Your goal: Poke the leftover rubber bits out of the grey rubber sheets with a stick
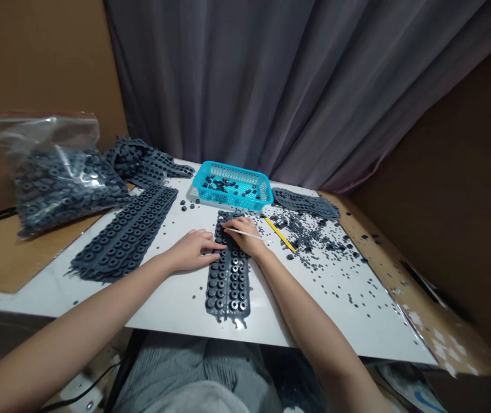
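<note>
A dark grey rubber sheet with rows of round, holed studs lies lengthwise on the table in front of me. My left hand is at its left edge, thumb and index finger stretched apart and touching the sheet. Over the sheet's upper part is my right hand, its fingers closed round a thin white stick whose back end points right. The fingers hide the front end of the stick and some of the studs beneath. Just beyond the sheet stands a blue plastic basket with small dark pieces in it.
Stacked studded sheets lie on the left, near a clear bag full of dark rubber pieces. More sheets are heaped behind. To the right are a yellow stick, scattered black bits and another sheet pile.
</note>
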Demonstrator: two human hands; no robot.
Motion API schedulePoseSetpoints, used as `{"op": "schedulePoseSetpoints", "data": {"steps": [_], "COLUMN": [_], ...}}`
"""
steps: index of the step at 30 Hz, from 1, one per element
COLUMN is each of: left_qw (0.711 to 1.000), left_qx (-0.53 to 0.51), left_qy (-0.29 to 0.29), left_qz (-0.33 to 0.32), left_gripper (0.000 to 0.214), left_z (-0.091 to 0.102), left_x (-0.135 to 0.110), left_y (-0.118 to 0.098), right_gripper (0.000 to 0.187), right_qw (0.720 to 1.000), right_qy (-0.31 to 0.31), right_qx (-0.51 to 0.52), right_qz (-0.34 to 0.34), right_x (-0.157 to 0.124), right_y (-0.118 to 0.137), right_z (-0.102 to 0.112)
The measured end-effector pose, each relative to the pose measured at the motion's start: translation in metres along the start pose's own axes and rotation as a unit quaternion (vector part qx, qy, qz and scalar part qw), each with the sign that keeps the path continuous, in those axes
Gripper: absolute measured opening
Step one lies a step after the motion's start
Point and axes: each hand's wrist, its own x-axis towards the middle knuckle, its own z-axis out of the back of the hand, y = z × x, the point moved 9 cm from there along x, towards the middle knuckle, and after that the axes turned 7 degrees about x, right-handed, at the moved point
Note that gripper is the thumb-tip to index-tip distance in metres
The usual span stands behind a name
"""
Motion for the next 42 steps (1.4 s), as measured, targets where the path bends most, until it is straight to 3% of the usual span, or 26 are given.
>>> {"op": "schedulePoseSetpoints", "data": {"steps": [5, 9, 13, 20, 24, 28, 32, 38, 42], "left_qw": [1.000, 1.000, 1.000, 1.000, 1.000, 1.000, 1.000, 0.999, 0.997], "left_qx": [0.000, -0.002, -0.006, -0.010, -0.012, -0.018, -0.021, -0.025, -0.016], "left_qy": [0.000, 0.001, 0.001, -0.004, -0.002, -0.001, -0.001, -0.018, -0.062], "left_qz": [-0.002, 0.001, 0.001, -0.006, -0.008, -0.008, -0.008, -0.009, 0.036], "left_gripper": [0.029, 0.029, 0.028, 0.029, 0.029, 0.030, 0.030, 0.028, 0.023], "left_z": [0.000, 0.000, 0.001, -0.001, -0.003, -0.002, -0.001, 0.003, 0.011], "left_x": [0.000, 0.000, 0.000, 0.000, 0.000, 0.000, 0.000, 0.000, 0.001], "left_y": [0.000, 0.001, 0.001, 0.001, 0.002, 0.003, 0.002, 0.001, 0.010], "right_gripper": [0.009, 0.008, 0.008, 0.016, 0.018, 0.016, 0.012, 0.014, 0.018], "right_qw": [0.994, 0.991, 0.994, 0.998, 0.995, 0.992, 0.980, 0.956, 0.944], "right_qy": [-0.042, -0.033, -0.029, 0.022, -0.028, -0.112, -0.088, -0.150, -0.181], "right_qx": [0.101, 0.128, 0.100, -0.049, -0.087, 0.029, 0.166, 0.211, 0.226], "right_qz": [0.027, 0.035, 0.042, 0.017, -0.037, -0.056, -0.071, -0.138, -0.156], "right_x": [0.000, -0.005, -0.005, 0.005, 0.009, -0.001, -0.009, -0.016, -0.021], "right_y": [0.001, -0.001, 0.000, 0.002, -0.011, -0.019, -0.023, -0.041, -0.044], "right_z": [0.010, 0.005, 0.003, -0.003, 0.006, 0.022, 0.016, 0.024, 0.031]}}
